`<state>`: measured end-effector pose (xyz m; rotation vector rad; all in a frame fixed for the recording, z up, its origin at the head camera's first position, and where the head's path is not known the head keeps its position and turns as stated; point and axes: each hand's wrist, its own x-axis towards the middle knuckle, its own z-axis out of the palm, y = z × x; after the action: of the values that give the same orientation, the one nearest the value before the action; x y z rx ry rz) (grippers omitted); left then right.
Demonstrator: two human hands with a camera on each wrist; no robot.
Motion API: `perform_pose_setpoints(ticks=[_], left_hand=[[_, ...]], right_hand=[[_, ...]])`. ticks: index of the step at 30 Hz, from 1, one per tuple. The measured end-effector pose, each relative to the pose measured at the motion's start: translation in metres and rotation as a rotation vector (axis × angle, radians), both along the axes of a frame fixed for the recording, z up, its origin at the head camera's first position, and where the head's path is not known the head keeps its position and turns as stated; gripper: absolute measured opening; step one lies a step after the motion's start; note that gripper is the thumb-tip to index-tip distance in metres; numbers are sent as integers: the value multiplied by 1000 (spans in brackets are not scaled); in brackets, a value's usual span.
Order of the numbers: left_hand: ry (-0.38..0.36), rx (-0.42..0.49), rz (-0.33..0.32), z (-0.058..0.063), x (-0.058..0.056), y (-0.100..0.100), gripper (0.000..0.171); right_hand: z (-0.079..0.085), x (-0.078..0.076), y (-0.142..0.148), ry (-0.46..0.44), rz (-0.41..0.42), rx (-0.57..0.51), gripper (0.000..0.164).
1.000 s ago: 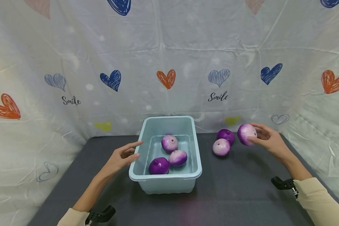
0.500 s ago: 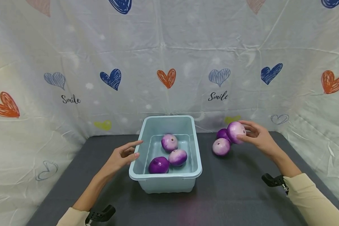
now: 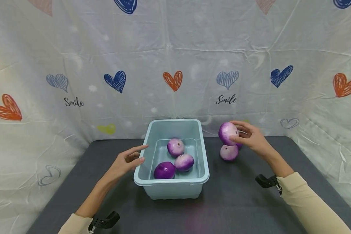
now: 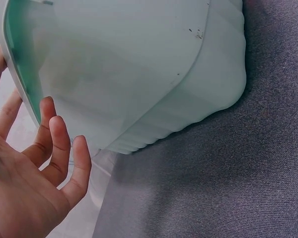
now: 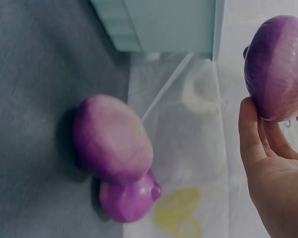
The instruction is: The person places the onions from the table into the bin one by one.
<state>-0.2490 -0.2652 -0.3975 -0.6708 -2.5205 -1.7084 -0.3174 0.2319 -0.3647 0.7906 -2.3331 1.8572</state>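
My right hand (image 3: 251,139) holds a purple-and-white red onion (image 3: 228,133) between thumb and fingers, raised above the table. Below it lie a pale red onion (image 3: 229,152) and a darker red onion (image 5: 128,199), mostly hidden in the head view and side by side in the right wrist view. At the light blue plastic bin's (image 3: 175,189) left side is my left hand (image 3: 125,162), its index finger and thumb at the rim and the other fingers loosely bent outside the wall. Inside the bin sit a dark red onion (image 3: 164,170) and two paler red onions (image 3: 175,147).
A dark grey cloth (image 3: 231,201) covers the table. Behind it hangs a white curtain (image 3: 193,65) printed with hearts and the word "Smile". Black straps (image 3: 105,221) circle both wrists.
My right hand has carried its red onion left and slightly up, from right of the two loose red onions to above them. The left hand and the bin keep their places.
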Motion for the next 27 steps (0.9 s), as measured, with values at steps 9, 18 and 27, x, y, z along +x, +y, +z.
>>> perform_pose_setpoints(ticks=[9, 18, 27], left_hand=[[5, 2, -9, -1, 0, 0, 48], [0, 8, -5, -1, 0, -1, 48], [2, 15, -7, -2, 0, 0, 48]], right_hand=[[6, -1, -20, -26, 41, -31, 57], [14, 0, -39, -11, 79, -59, 58], [20, -4, -55, -4, 114, -35, 58]])
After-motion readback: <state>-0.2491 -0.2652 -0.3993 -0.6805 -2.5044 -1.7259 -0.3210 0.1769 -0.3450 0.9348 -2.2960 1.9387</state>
